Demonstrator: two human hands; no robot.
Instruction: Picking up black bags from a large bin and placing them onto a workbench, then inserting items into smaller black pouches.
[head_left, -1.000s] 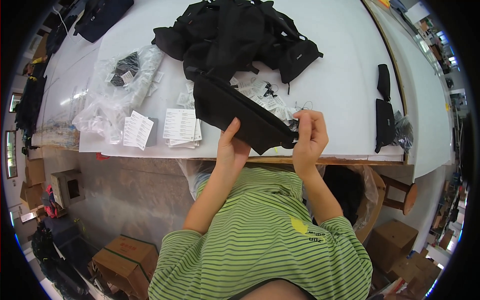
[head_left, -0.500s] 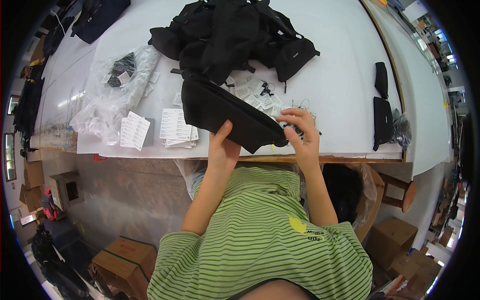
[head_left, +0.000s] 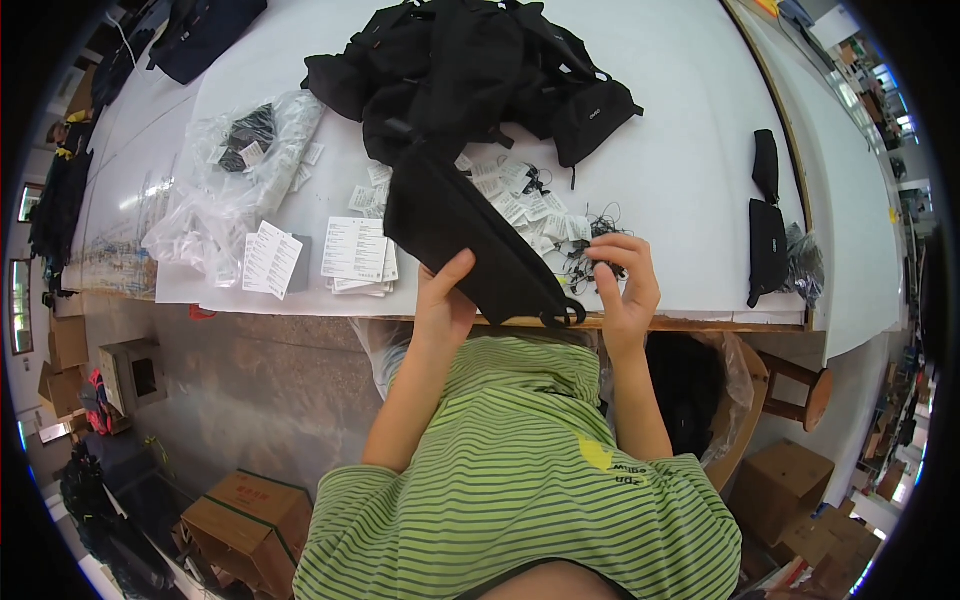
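Observation:
My left hand [head_left: 445, 300] grips a slim black fabric pouch [head_left: 460, 230] near its lower left side, with the thumb on top. The pouch slants from upper left down to the table's front edge, a small loop at its lower end. To its right, apart from it, my right hand [head_left: 630, 290] is raised with thumb and fingers curved and spaced apart, and I see nothing between them. Thin black cords [head_left: 590, 268] lie just beyond those fingertips. White printed tags [head_left: 515, 200] lie loosely behind the pouch, partly hidden by it.
A heap of black bags [head_left: 450, 80] covers the table's far middle. Stacked white printed cards [head_left: 355, 250], more cards [head_left: 268, 262] and a clear plastic bag [head_left: 290, 135] lie to the left. Two black pouches [head_left: 767, 250] rest near the right edge. Cardboard boxes [head_left: 250, 525] stand below.
My right hand has moved away from the pouch's lower end, slightly right and down. The pouch has turned to a steeper slant, its loop end lower, still in my left hand.

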